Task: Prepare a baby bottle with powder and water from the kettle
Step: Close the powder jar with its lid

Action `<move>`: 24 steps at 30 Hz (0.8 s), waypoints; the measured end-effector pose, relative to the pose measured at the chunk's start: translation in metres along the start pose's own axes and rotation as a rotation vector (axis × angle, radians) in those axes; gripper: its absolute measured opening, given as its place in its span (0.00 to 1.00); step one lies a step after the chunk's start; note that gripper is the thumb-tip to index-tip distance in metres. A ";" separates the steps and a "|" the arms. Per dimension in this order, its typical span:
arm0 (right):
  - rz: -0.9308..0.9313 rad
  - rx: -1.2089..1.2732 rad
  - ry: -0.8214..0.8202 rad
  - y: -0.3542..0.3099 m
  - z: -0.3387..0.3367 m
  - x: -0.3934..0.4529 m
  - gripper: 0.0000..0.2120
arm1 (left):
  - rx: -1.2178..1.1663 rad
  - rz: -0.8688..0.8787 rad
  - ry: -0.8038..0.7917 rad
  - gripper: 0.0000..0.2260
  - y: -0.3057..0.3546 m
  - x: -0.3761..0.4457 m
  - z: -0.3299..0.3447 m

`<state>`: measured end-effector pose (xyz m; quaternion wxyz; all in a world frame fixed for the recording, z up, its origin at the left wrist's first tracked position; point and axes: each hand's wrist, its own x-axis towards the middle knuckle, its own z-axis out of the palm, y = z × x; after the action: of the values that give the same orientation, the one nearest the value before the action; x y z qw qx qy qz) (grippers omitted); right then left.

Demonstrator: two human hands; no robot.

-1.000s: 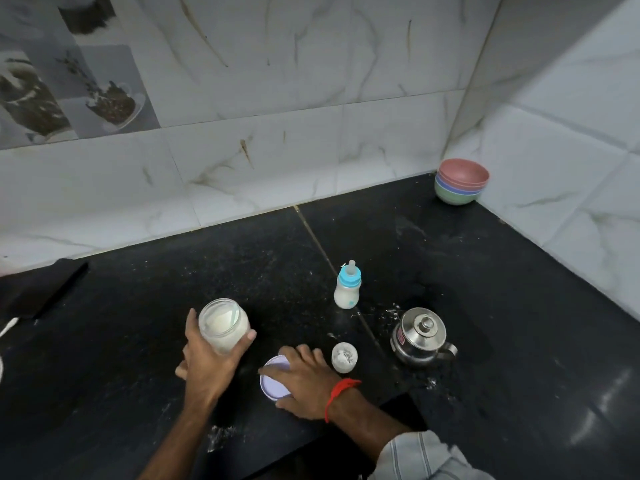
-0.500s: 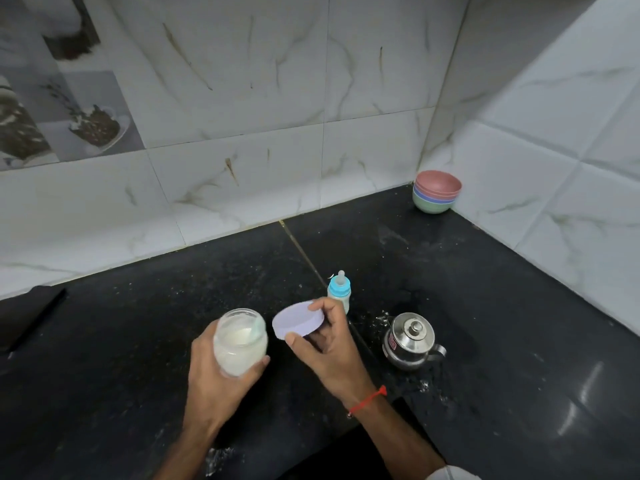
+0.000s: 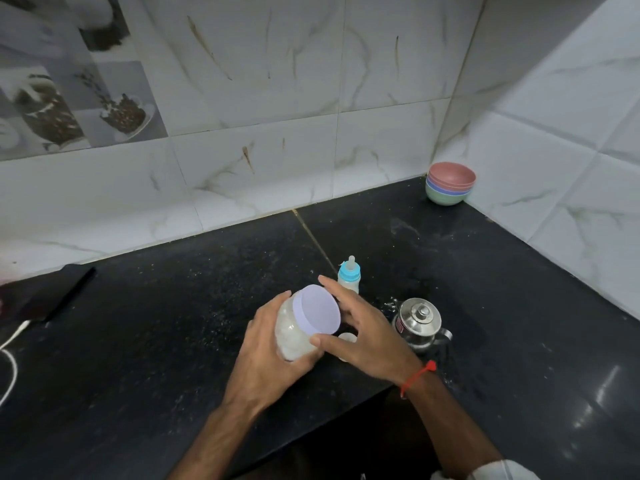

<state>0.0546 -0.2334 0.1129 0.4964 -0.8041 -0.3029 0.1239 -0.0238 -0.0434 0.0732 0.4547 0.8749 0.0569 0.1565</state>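
My left hand grips a clear jar of white powder, held tilted above the black counter. A pale lilac lid sits on the jar's mouth. My right hand wraps the lid's rim with thumb and fingers. Just behind the hands stands a small baby bottle with a blue collar and teat on, white liquid inside. A small steel kettle with its lid on stands to the right of my right hand. A small white cap lies on the counter, partly hidden under my right hand.
Stacked coloured bowls sit in the far right corner against the tiled walls. A dark flat object and a white cable lie at the left. White powder specks dot the counter. The counter's front edge runs below my forearms.
My right hand picked the lilac lid off the counter, carried it up and set it onto the jar. My left hand lifted and tilted the jar toward the right.
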 end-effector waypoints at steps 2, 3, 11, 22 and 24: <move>-0.017 -0.144 -0.067 -0.004 -0.010 0.001 0.42 | 0.021 0.010 -0.032 0.46 0.003 -0.003 0.002; -0.015 -0.201 -0.109 -0.005 -0.015 0.001 0.42 | 0.021 0.013 -0.040 0.46 0.005 -0.005 0.003; -0.047 -0.334 -0.248 -0.012 -0.035 0.009 0.36 | 0.043 0.003 -0.078 0.47 0.010 -0.019 0.008; -0.047 -0.338 -0.404 -0.027 -0.054 0.012 0.40 | -0.006 0.004 -0.139 0.44 0.024 -0.018 0.000; -0.004 -0.414 -0.382 -0.030 -0.050 0.012 0.38 | 0.016 0.001 -0.147 0.45 0.023 -0.018 -0.001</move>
<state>0.0779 -0.2528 0.1643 0.2558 -0.8498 -0.4114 0.2079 -0.0426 -0.0605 0.0886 0.4503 0.8878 0.0241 0.0918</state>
